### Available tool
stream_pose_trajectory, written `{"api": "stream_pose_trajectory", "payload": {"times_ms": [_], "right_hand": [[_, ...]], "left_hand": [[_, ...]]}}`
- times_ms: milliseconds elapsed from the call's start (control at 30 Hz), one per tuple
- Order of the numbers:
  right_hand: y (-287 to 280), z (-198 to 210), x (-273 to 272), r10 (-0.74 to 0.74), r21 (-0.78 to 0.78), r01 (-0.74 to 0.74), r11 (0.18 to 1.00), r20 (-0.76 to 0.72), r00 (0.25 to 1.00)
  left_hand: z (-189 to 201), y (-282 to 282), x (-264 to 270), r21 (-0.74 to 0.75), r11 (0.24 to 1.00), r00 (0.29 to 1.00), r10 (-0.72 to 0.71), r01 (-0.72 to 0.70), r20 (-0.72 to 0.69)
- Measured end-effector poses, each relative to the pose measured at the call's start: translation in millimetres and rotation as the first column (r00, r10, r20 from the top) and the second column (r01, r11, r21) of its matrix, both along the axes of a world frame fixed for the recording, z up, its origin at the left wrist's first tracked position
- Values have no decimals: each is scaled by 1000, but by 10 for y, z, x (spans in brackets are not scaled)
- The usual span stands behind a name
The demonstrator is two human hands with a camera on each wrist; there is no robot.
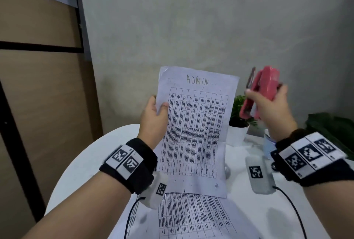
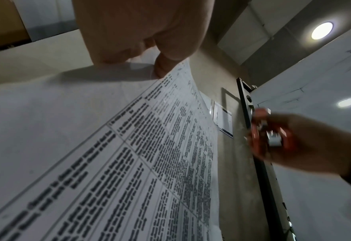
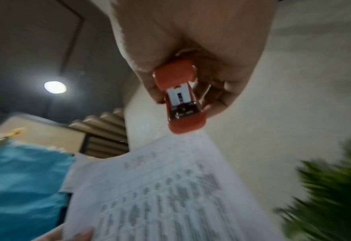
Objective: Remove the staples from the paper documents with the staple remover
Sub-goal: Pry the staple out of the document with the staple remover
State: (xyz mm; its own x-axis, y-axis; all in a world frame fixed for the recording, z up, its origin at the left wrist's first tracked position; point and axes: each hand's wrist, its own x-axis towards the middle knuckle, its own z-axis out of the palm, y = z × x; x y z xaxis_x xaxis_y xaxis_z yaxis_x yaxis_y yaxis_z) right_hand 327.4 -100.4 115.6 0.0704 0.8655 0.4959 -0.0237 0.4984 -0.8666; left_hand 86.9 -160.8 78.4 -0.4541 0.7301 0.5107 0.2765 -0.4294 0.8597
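Note:
My left hand [image 1: 155,113] pinches the left edge of a printed paper document [image 1: 195,129] headed "ADMIN" and holds it upright above the table. The same document [image 2: 129,163] fills the left wrist view, thumb and fingers [image 2: 162,65] clamped on its edge. My right hand [image 1: 268,104] grips a red staple remover [image 1: 258,93], raised to the right of the sheet and apart from it. In the right wrist view the staple remover [image 3: 183,97] points down toward the document [image 3: 160,195]. Whether a staple sits at the sheet's top left corner [image 1: 163,70] is too small to tell.
A second printed sheet [image 1: 191,217] lies flat on the round white table [image 1: 80,164] near me. A small potted plant [image 1: 239,124] stands behind the held sheet, and dark leaves [image 1: 333,129] sit at the far right. A grey wall is close behind.

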Motion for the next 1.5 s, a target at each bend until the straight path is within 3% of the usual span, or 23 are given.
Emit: {"api": "stream_pose_trajectory", "payload": {"times_ms": [133, 267, 367, 633, 900, 1033, 1233, 1300, 1367, 1433, 1500], "right_hand": [[-421, 433, -424, 20, 363, -7, 932, -34, 999], [-648, 666, -809, -26, 548, 128, 827, -190, 981], [-641, 716, -1007, -49, 545, 164, 822, -220, 974], [-551, 613, -1233, -43, 431, 79, 899, -91, 995], [-508, 654, -1256, -43, 425, 106, 899, -156, 987], [-519, 658, -1234, 27, 397, 53, 916, -195, 980], [-478, 648, -897, -84, 396, 187, 899, -263, 961], [-398, 552, -731, -96, 345, 162, 925, -200, 975], [-275, 376, -558, -162, 229, 154, 961, 20, 987], [-161, 165, -410, -160, 59, 149, 987, 289, 944], [-66, -76, -306, -39, -138, 121, 983, 488, 872]], "left_hand": [[29, -147, 94, 31, 1000, 999, 2, -1, -41], [12, -287, 146, 84, 996, 992, -2, 13, -126], [2, -342, 165, 106, 994, 990, 14, 2, -143], [-11, -432, 212, 130, 991, 985, 31, -9, -170], [-53, -458, 237, 138, 990, 968, 67, -34, -242], [2, -470, 234, 135, 989, 962, 90, -56, -259], [143, -398, -157, 27, 985, 962, 174, -172, -208], [201, -359, -404, -49, 975, 959, 201, -215, -202], [244, -309, -695, -122, 956, 951, 238, -265, -196], [248, -243, -1013, -216, 907, 913, 297, -361, -279], [187, -204, -1305, -325, 821, 854, 328, -469, -404]]}}
